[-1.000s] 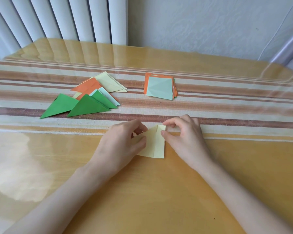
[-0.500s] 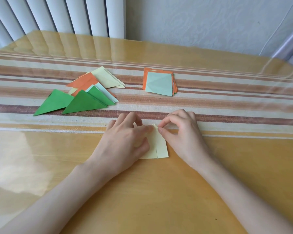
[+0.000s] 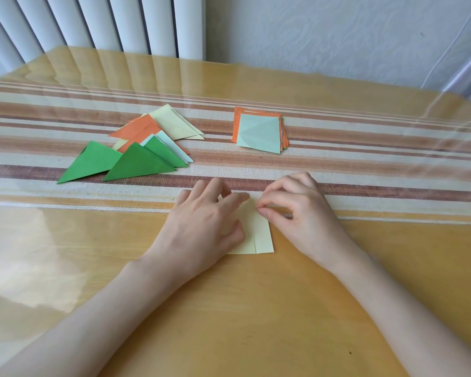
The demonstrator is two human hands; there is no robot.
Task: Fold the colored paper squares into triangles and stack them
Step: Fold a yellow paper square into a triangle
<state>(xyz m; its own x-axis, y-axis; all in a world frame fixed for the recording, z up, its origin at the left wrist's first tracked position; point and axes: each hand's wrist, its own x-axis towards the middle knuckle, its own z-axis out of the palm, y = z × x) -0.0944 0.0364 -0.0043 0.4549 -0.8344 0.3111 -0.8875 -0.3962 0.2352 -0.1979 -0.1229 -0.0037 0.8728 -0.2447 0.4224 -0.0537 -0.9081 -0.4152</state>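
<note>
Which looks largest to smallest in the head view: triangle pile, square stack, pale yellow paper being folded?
1. triangle pile, clearly largest.
2-3. square stack and pale yellow paper: look alike; the left hand hides part of the paper, which also lies nearer.

We look through a single wide-angle camera worn on the person's head, facing forward and tilted down across the counter [image 3: 229, 308]. It sits close: both forearms enter from the bottom edge, and the left hand [image 3: 201, 227] and right hand [image 3: 299, 213] lie near mid-frame. The far counter edge, the wall [image 3: 337, 36] and white vertical slats [image 3: 93, 23] fill the top.
</note>
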